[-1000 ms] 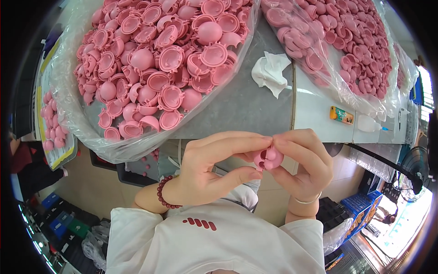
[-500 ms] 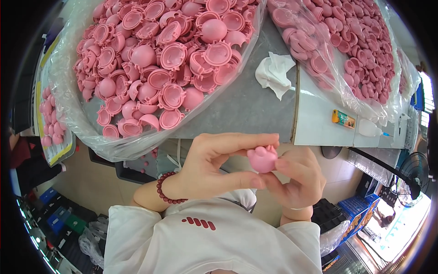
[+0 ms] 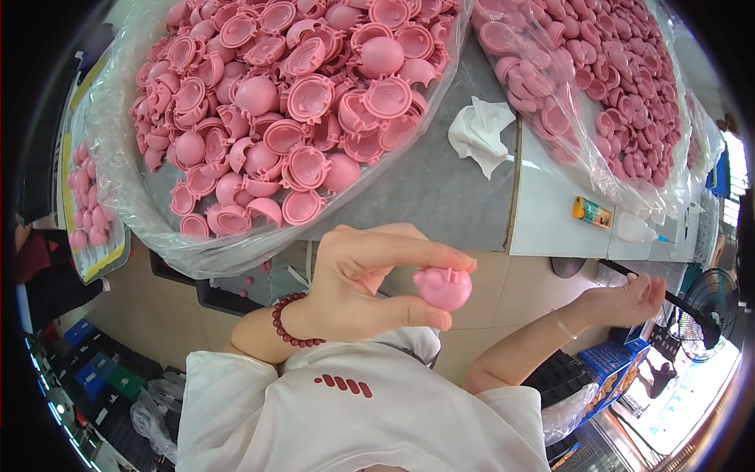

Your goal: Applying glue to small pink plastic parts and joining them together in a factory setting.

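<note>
A small pink plastic ball-shaped piece with little bumps on one side (image 3: pixel 447 289) is pinched between the thumb and fingers of my left hand (image 3: pixel 370 279). It is held in front of my chest, just off the table's front edge. My right hand (image 3: pixel 625 301) is apart from it, out to the right below the glue-type bottle (image 3: pixel 634 228). Its fingers are loosely curled and slightly apart, with nothing visible in them. Ahead of my left hand, a clear plastic bag (image 3: pixel 377 177) lies open, full of pink half-shells (image 3: pixel 311 98).
A second bag of smaller pink pieces (image 3: pixel 629 102) lies at the back right. Crumpled white tissue (image 3: pixel 481 135) and an orange-and-green lighter (image 3: pixel 591 212) are on the grey table (image 3: pixel 409 197). A tray of pink pieces (image 3: pixel 86 212) is at far left; a black fan (image 3: pixel 712 311) stands right.
My right hand has let go of the pink piece and swung out to the right. The left hand keeps the piece, now turned a little and held slightly lower.
</note>
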Demonstrator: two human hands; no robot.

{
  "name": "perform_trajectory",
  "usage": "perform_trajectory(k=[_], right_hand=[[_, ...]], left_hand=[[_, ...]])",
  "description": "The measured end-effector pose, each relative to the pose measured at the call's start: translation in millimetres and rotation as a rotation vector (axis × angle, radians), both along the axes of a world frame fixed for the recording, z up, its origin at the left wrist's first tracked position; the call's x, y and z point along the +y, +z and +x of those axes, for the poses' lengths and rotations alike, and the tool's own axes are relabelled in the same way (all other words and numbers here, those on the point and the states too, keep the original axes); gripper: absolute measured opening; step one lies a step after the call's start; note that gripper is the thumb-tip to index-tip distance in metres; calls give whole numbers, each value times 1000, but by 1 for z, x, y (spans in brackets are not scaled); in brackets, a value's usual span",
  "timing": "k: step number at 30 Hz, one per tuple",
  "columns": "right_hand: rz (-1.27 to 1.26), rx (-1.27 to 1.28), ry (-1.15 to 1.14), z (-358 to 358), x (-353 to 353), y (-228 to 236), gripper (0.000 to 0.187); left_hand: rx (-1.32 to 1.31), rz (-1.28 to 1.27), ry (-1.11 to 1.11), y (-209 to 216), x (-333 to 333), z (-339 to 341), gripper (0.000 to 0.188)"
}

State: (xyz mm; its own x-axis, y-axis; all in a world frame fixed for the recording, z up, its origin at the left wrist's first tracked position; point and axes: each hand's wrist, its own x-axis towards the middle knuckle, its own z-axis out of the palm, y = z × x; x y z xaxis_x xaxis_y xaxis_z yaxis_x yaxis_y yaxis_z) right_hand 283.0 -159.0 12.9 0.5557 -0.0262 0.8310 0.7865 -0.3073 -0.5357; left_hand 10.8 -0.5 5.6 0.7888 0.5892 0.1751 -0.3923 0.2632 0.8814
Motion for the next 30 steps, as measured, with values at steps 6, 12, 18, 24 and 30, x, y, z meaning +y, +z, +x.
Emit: perform_trajectory(k=[6,12,18,24,30], right_hand=[[-188,372,2,42,0,-9,29],[34,310,143,-5,24,11,32],[-45,419,772,-84,55,2,43],[85,528,830,-89,58,-2,45],[57,535,673,-82,53,0,47]], left_hand=[[9,-486,-140,10,3,1,52],[-94,-719,-185,14,3,0,58],[-37,-574,-180,20,5,-12,47],[62,617,761,34,38,-91,35],[858,795,1381,34,125,-197,29]])
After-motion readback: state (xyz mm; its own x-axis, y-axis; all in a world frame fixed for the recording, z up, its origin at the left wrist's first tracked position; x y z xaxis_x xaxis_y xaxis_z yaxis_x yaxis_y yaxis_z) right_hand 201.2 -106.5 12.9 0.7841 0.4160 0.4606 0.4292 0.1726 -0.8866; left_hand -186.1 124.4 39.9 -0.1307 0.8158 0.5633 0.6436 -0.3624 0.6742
